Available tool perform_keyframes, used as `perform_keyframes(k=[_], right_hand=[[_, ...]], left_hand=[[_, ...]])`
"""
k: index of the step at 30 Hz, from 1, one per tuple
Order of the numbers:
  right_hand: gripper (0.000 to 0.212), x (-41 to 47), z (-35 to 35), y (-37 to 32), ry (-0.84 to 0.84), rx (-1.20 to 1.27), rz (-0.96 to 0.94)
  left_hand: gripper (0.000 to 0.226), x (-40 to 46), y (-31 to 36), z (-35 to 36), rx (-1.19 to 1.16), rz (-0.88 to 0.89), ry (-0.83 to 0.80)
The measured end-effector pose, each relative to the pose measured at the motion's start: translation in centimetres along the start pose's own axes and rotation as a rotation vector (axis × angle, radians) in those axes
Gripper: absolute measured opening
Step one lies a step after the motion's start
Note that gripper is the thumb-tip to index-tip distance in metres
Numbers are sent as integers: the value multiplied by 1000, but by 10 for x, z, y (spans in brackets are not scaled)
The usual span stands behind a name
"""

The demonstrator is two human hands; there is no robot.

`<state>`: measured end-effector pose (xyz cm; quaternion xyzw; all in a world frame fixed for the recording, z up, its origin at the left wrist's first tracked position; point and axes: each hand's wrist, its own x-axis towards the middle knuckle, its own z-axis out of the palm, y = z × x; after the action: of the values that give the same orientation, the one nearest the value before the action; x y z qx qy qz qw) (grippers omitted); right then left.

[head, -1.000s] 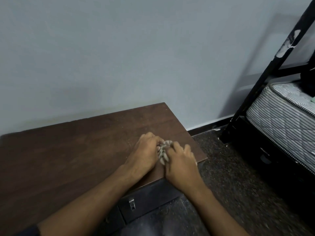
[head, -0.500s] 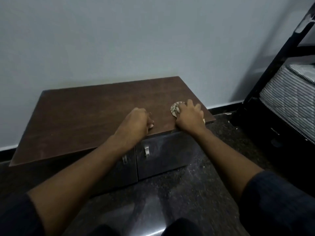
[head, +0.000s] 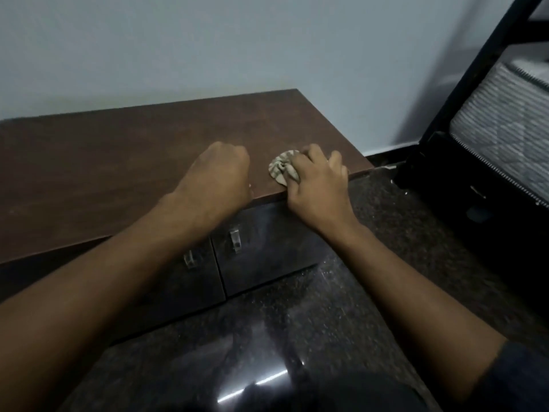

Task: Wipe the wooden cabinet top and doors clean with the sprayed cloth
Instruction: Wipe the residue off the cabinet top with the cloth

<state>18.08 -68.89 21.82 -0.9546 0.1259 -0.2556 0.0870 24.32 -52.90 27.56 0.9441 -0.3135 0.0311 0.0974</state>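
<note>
A low cabinet with a dark brown wooden top [head: 118, 162] stands against the wall. Two dark doors [head: 267, 242] with small clear handles [head: 234, 239] face me below the top. My right hand [head: 318, 185] presses a crumpled pale patterned cloth [head: 280, 169] onto the top near its front right edge, fingers wrapped over it. My left hand [head: 219, 176] rests as a closed fist on the front edge, just left of the cloth, holding nothing that I can see.
A pale wall [head: 208, 49] rises behind the cabinet. To the right stands a black bed frame [head: 463, 93] with a striped mattress [head: 505, 120]. The floor [head: 297, 322] is dark glossy speckled stone.
A second ago both hands bunched the cloth together at the front right. They have since parted: the right hand keeps the cloth, the left has shifted left. The camera pulled back, then moved closer.
</note>
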Motion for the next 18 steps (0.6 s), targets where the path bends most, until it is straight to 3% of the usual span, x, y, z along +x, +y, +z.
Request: perform_keyframes(k=[9, 14, 18], right_hand=[[22, 2, -1, -7, 16, 64, 4], [30, -11, 13, 15, 236, 97, -35], [37, -17, 28, 52, 571, 207, 226]], left_hand=[[32, 14, 24, -9, 108, -94, -109], [13, 13, 22, 28, -66, 241, 209], [22, 17, 32, 43, -216, 269, 264]])
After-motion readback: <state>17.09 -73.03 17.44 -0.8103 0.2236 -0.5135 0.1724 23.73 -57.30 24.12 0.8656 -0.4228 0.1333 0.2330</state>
